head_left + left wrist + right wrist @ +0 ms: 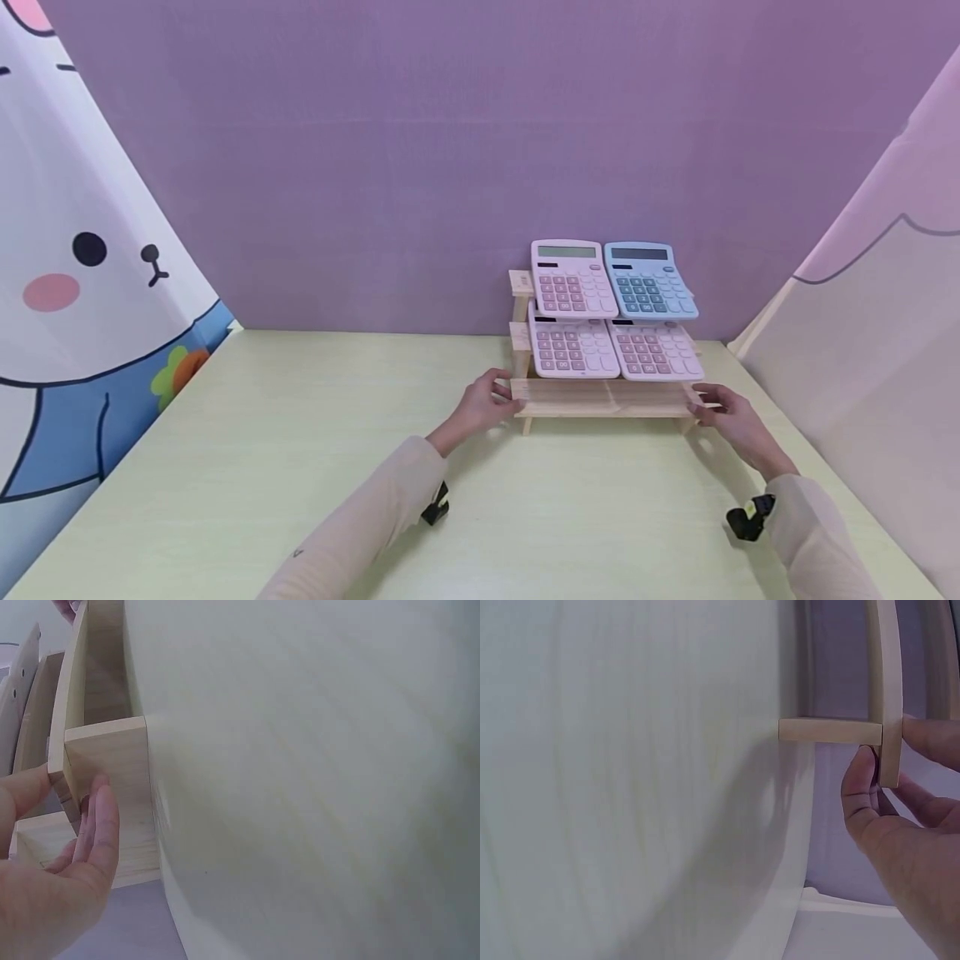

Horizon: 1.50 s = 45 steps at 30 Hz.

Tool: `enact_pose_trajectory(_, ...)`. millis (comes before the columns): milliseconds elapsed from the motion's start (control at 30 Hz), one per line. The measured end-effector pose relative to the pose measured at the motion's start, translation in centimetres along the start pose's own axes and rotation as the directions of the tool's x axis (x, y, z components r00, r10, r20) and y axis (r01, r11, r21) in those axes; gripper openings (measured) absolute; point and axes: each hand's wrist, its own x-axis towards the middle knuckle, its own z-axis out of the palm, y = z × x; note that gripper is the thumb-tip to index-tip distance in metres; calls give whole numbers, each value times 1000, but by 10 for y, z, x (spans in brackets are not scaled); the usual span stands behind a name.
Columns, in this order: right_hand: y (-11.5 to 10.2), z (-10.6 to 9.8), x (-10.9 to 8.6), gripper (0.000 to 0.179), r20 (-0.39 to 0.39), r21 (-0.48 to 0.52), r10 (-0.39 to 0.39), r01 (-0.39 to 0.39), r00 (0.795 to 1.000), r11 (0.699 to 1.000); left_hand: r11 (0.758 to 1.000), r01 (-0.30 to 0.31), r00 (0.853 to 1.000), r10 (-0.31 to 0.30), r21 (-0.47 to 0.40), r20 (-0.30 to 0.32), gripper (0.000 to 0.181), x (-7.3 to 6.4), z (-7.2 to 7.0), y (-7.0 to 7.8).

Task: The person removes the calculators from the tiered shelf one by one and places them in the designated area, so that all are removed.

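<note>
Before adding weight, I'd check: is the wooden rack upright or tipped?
Upright: the rack has its legs on the table, and calculators on its upper two tiers.

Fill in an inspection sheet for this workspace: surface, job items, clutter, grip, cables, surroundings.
Surface: pale yellow-green tabletop, faint wood grain.
Job items: three-tier wooden stand; pink calculator and blue calculator on the top tier, two pink calculators on the middle tier.
Clutter: nothing seen.
Grip: left hand holds the left end of the bottom shelf; right hand pinches its right end.
Cables: nothing seen.
Surroundings: purple backdrop behind, cartoon-print sheet at left, pink-and-white sheet at right.
</note>
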Motion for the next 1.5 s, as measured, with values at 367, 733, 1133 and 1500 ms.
enact_pose_trajectory(367, -1, 0, 0, 51, 14, -2, 16, -16, 1000, 1000, 1000, 25, 1000, -25, 7, -7, 55, -1, 2, 2)
enact_pose_trajectory(733, 0, -1, 1, 51, 11, 14, 8, -8, 1000, 1000, 999, 38, 999, -38, 19, -2, 54, -2, 2, 6)
enact_pose_trajectory(1133, -2, -1, 1, 51, 13, -14, 12, -12, 1000, 1000, 999, 42, 999, -42, 26, -2, 54, -2, 1, 5)
enact_pose_trajectory(1500, -1, -1, 2, 50, 8, -42, -1, 2, 1000, 999, 999, 48, 999, -48, 25, 1, 55, -2, 1, 6)
